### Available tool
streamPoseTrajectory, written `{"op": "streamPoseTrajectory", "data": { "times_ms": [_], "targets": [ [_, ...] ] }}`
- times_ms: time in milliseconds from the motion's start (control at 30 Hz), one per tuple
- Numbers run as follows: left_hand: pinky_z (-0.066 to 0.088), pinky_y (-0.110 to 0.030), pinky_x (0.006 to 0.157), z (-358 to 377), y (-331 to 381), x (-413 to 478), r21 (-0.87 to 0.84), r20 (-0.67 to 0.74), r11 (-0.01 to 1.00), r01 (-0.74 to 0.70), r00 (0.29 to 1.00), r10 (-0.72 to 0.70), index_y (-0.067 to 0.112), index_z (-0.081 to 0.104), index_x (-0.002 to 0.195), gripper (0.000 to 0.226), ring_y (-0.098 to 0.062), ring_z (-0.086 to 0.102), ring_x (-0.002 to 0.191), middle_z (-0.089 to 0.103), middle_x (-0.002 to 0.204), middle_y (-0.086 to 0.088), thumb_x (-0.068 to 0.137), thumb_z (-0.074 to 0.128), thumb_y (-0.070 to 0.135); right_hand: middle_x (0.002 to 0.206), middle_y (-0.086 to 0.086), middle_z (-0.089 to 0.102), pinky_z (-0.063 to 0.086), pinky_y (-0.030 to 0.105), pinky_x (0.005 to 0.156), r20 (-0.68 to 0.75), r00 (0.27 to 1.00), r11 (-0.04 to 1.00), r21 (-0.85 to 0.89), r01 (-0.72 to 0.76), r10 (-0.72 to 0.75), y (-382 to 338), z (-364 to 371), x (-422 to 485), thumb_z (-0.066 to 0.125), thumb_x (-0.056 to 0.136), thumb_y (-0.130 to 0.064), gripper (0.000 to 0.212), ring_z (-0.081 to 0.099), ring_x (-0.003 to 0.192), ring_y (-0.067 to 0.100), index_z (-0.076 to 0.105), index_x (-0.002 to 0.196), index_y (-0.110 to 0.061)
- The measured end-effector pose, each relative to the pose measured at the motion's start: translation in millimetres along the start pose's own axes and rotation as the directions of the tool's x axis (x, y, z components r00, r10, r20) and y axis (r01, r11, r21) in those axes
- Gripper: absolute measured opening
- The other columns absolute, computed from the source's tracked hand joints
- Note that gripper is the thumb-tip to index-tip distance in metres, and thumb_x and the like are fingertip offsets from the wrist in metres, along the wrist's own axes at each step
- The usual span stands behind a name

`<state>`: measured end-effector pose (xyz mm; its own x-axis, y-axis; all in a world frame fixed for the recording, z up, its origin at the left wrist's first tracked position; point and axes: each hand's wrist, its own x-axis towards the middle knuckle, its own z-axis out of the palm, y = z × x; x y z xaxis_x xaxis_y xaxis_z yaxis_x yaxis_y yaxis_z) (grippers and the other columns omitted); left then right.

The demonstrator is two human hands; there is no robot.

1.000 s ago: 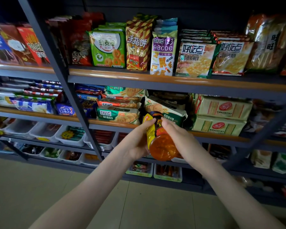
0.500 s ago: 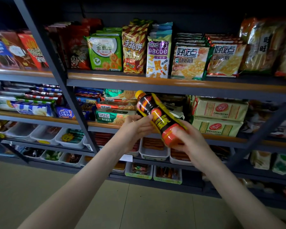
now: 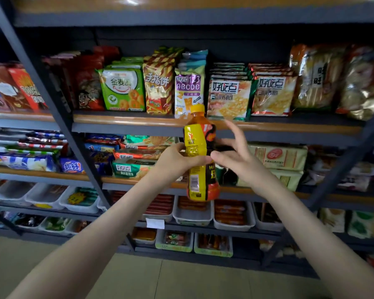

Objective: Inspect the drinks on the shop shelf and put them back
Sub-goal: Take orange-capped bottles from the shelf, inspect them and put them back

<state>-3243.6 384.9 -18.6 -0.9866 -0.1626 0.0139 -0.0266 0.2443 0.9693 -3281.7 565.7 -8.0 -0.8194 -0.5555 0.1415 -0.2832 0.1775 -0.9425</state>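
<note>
Snack shelves [image 3: 127,120] behind — left hand [image 3: 175,160] grips bottle [image 3: 195,143].

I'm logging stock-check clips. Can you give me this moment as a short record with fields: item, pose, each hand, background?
item: bottle, yellow cap
pose: upright, barcode facing camera
left hand: grips bottle's middle
right hand: fingers spread, beside bottle
background: shelf with snack packs
task state: bottle in hand, not yet put back

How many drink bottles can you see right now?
1: the bottle, held upright by the left hand, in front of the snack shelves. More may be hidden behind the packets.
</note>
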Motion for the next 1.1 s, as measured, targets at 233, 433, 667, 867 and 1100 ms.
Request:
{"op": "streamPoseTrajectory", "data": {
  "times_ms": [233,433,667,867,1100],
  "targets": [
    [0.056,-0.026,0.083,-8.5,79.3,20.9,0.105,0.176,0.960,-0.258,0.955,0.237,0.019,0.066,0.107,0.033,-0.011,0.070,0.093,0.075,0.098,0.004,0.078,0.079,0.014,0.147,-0.035,0.024,0.036,0.034,0.111,0.020,0.943,0.940,-0.067,0.334,-0.333,-47.0,-35.0,26.0,0.069,0.078,-0.040,0.082,0.033,0.136,-0.003,0.014,0.129,-0.072],
    [0.048,-0.025,0.096,-43.9,170.0,48.4,0.133,0.390,0.866,-0.481,0.829,0.401,0.024,0.052,0.130,0.046,-0.005,0.061,0.114,0.067,0.122,0.007,0.088,0.070,0.018,0.136,-0.022,0.048,0.047,0.032,0.100,-0.132,0.776,0.785,-0.180,0.592,-0.616,-120.3,-72.2,54.7,0.073,0.073,-0.037,0.082,0.051,0.123,0.000,0.024,0.128,-0.072],
    [0.029,-0.001,0.098,-109.6,225.5,104.2,0.556,0.014,0.370,-0.744,0.454,0.891,0.044,0.042,0.131,0.041,0.023,0.037,0.118,0.042,0.130,0.034,0.093,0.051,0.053,0.142,0.013,0.041,0.049,0.021,0.092,-0.383,0.300,0.454,-0.421,0.785,-0.874,-193.9,-105.1,134.7,0.076,0.080,-0.013,0.089,0.055,0.121,0.011,0.024,0.134,-0.060],
    [0.036,-0.046,0.106,-162.1,242.7,168.0,0.905,0.130,-0.014,-0.424,0.245,0.961,0.013,0.054,0.135,0.053,-0.035,0.044,0.127,0.045,0.141,-0.019,0.091,0.043,0.039,0.137,-0.022,0.036,0.048,0.042,0.102,-0.338,0.387,0.512,-0.608,0.606,-0.858,-216.9,-134.0,185.1,0.076,0.078,-0.016,0.086,0.050,0.125,0.003,0.022,0.135,-0.052],
    [0.029,-0.056,0.110,-167.7,242.0,206.7,0.940,0.213,-0.103,-0.327,0.323,0.922,0.012,0.057,0.134,0.057,-0.042,0.038,0.135,0.041,0.146,-0.025,0.083,0.058,0.039,0.120,-0.012,0.049,0.038,0.026,0.096,-0.476,0.595,0.692,-0.694,0.199,-0.648,-216.6,-151.3,212.5,0.077,0.080,-0.027,0.085,0.050,0.112,0.009,0.020,0.141,-0.040]
  ]
}}
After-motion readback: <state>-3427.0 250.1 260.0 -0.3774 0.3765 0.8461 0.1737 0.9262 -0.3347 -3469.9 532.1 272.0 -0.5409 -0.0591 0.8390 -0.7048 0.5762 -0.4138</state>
